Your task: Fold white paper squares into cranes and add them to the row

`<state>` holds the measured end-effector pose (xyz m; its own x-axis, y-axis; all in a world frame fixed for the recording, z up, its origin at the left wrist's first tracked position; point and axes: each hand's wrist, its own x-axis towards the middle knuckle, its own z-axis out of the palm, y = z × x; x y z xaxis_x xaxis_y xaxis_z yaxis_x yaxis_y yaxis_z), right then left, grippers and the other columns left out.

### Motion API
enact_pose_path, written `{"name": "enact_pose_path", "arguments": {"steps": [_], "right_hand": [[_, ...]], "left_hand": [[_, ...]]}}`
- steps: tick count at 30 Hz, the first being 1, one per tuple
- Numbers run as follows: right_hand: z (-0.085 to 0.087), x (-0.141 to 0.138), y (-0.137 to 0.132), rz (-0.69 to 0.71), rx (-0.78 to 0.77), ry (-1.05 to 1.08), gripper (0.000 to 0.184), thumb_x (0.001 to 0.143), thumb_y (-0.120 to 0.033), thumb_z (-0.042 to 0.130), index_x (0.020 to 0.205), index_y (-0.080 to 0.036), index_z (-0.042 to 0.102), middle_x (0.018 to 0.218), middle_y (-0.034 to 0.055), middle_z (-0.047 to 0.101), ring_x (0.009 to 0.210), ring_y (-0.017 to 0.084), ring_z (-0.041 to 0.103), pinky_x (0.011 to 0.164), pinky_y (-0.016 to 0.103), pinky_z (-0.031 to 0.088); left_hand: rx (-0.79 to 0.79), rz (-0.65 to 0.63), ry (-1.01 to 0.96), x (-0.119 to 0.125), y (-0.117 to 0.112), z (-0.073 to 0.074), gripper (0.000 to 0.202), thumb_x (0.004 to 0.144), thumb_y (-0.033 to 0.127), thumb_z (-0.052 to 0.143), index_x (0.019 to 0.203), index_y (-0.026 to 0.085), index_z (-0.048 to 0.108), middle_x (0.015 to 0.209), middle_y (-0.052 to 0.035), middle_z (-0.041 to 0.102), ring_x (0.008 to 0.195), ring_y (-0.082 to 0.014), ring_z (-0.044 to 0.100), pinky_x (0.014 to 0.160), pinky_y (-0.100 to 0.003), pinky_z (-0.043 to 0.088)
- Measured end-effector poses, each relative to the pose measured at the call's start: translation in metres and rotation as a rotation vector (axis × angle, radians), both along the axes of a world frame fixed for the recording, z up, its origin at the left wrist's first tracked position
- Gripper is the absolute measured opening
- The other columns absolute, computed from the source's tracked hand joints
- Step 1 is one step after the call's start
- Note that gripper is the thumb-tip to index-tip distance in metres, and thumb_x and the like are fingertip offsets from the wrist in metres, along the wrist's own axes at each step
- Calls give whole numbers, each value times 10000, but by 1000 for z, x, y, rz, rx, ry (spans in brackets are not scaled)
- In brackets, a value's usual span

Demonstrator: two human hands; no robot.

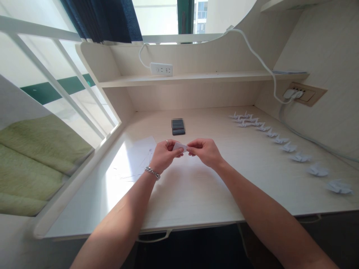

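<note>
A small folded piece of white paper (179,146) is held above the middle of the desk between my two hands. My left hand (166,154), with a ring and a chain bracelet, pinches its left side between thumb and fingers. At its right end, the thumb and fingertips of my right hand (206,151) are closed on the paper. Folded paper cranes (288,147) stand in a line along the right side of the desk, with several more grouped at the back. Loose white paper sheets (140,153) lie left of my left hand, partly in bright sunlight.
A dark, flat object (178,130), partly pixelated, lies behind my hands. The white desk (190,201) has a shelf (193,77) across its back, holding a power strip (161,69). A white cable (259,58) runs down to the wall socket (308,94). White rails (42,71) border the left.
</note>
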<state>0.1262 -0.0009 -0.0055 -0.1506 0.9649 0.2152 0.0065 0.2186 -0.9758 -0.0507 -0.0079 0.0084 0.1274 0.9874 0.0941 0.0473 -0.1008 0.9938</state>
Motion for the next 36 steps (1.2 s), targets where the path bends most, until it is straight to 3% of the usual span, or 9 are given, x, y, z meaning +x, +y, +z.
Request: {"name": "enact_pose_path", "arguments": {"steps": [8,16,21,27,32,36], "right_hand": [[0,-6,-6,-95,118,96,304,603,-313,837,851,-163,742,799,61,749,741,197,699,728,351,577],[1,-8,-6,-101,144,126,282,603,-305,839,826,-164,740,767,58,748,719,200,705,709,352,588],[3,-6,-5,-48,77,178,263,604,-327,837,772,-155,730,658,31,718,588,173,685,623,332,586],[10,1,-1,-34,-71,205,361,610,-413,820,825,-141,720,680,45,716,597,171,693,598,305,585],[6,1,0,-10,-66,162,354,655,-446,790,811,-137,719,694,43,711,618,149,679,623,285,576],[5,-2,0,35,-85,170,367,590,-414,838,795,-135,715,629,24,692,568,144,661,599,286,566]], "left_hand": [[101,-9,-126,4,-2,2,266,622,290,831,747,101,692,617,-40,681,591,-131,620,621,-278,519],[119,11,-121,4,-3,3,257,616,285,833,741,107,696,610,-42,681,581,-141,620,615,-293,520],[89,30,-83,3,-3,4,241,614,269,831,739,110,700,613,-44,684,574,-138,622,594,-278,512],[23,52,-79,-1,-3,5,275,606,308,837,736,108,701,608,-43,674,579,-143,626,602,-285,523],[-28,50,-74,-2,-3,5,314,580,317,853,739,98,695,629,-50,676,587,-144,629,612,-295,532],[-60,19,-58,-1,-3,5,320,583,322,849,724,90,679,624,-56,671,586,-144,627,607,-295,529]]}}
